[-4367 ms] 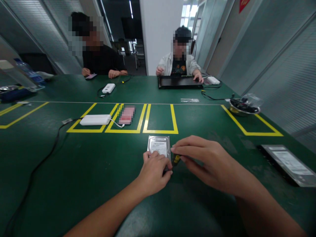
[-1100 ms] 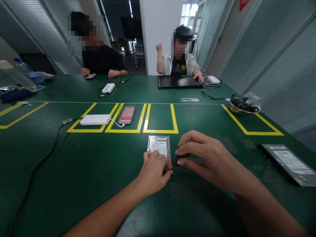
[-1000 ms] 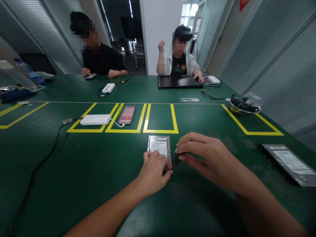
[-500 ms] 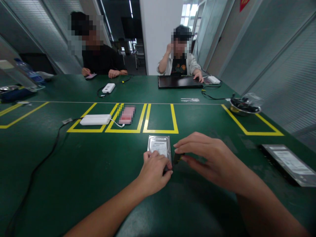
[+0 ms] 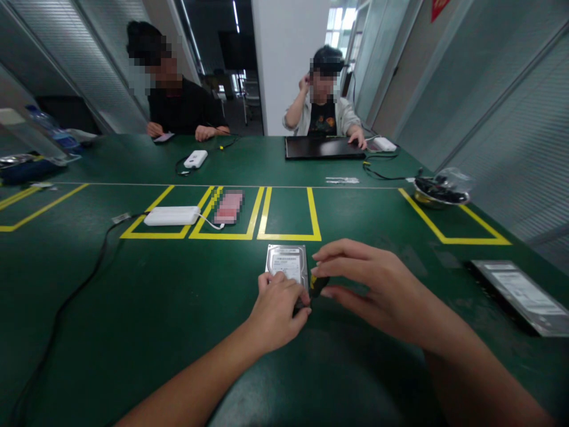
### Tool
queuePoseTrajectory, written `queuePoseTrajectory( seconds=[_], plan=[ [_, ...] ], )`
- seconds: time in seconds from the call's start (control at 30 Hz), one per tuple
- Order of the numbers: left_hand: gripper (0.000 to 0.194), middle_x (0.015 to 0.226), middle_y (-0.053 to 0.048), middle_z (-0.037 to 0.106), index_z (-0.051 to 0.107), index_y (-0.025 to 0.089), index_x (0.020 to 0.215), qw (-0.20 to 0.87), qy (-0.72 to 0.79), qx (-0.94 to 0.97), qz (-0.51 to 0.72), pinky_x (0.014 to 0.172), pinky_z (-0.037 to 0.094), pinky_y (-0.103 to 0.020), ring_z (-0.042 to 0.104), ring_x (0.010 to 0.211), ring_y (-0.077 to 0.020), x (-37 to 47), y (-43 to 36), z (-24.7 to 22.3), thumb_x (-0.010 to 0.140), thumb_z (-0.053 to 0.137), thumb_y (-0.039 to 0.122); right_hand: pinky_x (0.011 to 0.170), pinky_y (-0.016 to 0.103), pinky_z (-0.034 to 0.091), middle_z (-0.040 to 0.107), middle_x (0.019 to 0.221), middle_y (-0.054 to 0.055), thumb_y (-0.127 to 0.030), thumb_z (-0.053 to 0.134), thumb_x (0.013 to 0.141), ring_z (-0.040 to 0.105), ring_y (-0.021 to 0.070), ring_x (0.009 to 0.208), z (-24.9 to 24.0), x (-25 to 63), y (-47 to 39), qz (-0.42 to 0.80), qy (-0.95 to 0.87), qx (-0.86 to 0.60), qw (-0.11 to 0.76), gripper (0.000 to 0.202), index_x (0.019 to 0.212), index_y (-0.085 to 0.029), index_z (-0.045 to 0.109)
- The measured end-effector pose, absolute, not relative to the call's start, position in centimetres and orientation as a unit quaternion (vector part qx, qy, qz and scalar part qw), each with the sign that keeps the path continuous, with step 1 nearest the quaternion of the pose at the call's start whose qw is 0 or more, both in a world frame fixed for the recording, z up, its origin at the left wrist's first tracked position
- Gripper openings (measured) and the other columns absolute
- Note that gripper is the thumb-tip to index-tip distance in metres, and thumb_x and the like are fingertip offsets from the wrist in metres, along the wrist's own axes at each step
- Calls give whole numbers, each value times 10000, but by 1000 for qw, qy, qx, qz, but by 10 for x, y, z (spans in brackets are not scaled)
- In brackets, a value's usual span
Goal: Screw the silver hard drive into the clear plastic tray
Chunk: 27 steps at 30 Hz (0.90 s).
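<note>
A silver hard drive (image 5: 287,258) with a white label lies flat on the green table in front of me. My left hand (image 5: 281,302) grips its near end, and the fingers hide that part of the drive. Close by the drive's right edge, my right hand (image 5: 362,273) pinches a short black-and-yellow screwdriver (image 5: 318,284) between fingertips and thumb. Its handle stands roughly upright; the tip is too small and dark to make out.
At the right lies a larger drive (image 5: 524,290), with a metal bowl of black parts (image 5: 440,193) behind it. A white power bank (image 5: 172,216) and a pink-screened phone (image 5: 229,207) sit within yellow tape. Two people sit opposite, one touching a dark flat panel (image 5: 324,148).
The screwdriver has turned in my right fingers, its yellow marking now facing left. Those fingers have shifted slightly, while my left hand and the hard drive stay put.
</note>
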<state>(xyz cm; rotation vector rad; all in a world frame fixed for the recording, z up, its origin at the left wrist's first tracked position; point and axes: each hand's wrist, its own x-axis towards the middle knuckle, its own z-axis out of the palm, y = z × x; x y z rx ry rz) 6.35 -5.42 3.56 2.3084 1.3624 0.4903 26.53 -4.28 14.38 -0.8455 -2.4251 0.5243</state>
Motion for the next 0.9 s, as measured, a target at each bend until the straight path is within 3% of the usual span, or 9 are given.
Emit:
queuePoseTrajectory(
  seconds=[0.13, 0.33, 0.5, 0.67, 0.9],
  plan=[
    [73, 866, -26, 685, 622, 215, 821, 211, 486, 829, 179, 846, 239, -430, 508, 954, -260, 63, -54, 36, 813, 673, 267, 798, 260, 491, 618, 1047, 59, -137, 598, 907, 596, 157, 948, 143, 265, -41, 181, -887, -326, 272, 108, 981, -190, 656],
    [79, 839, -21, 674, 619, 216, 807, 207, 485, 830, 180, 835, 241, -421, 512, 934, -252, 63, -55, 35, 817, 677, 268, 936, 284, 463, 630, 1162, 47, -75, 572, 894, 575, 156, 1082, 144, 267, -41, 195, -896, -302, 263, 264, 1121, -197, 626],
    [78, 858, -12, 676, 618, 219, 826, 209, 483, 831, 180, 832, 240, -412, 508, 943, -249, 62, -54, 35, 809, 683, 258, 810, 252, 480, 595, 1079, 49, -123, 593, 905, 583, 138, 955, 144, 264, -41, 188, -888, -323, 270, 137, 1005, -189, 658],
    [80, 835, 2, 673, 620, 221, 812, 208, 483, 831, 182, 816, 236, -406, 515, 932, -242, 62, -54, 35, 799, 693, 250, 941, 243, 465, 625, 1163, 34, -34, 528, 896, 579, 130, 1081, 146, 267, -42, 219, -899, -288, 248, 296, 1128, -191, 623],
    [79, 827, -3, 671, 624, 219, 816, 205, 482, 832, 183, 817, 230, -405, 515, 927, -240, 62, -53, 34, 801, 694, 252, 1043, 231, 415, 620, 1272, 44, -38, 491, 937, 552, 111, 1192, 143, 271, -41, 188, -906, -280, 257, 319, 1196, -168, 625]
  ],
)
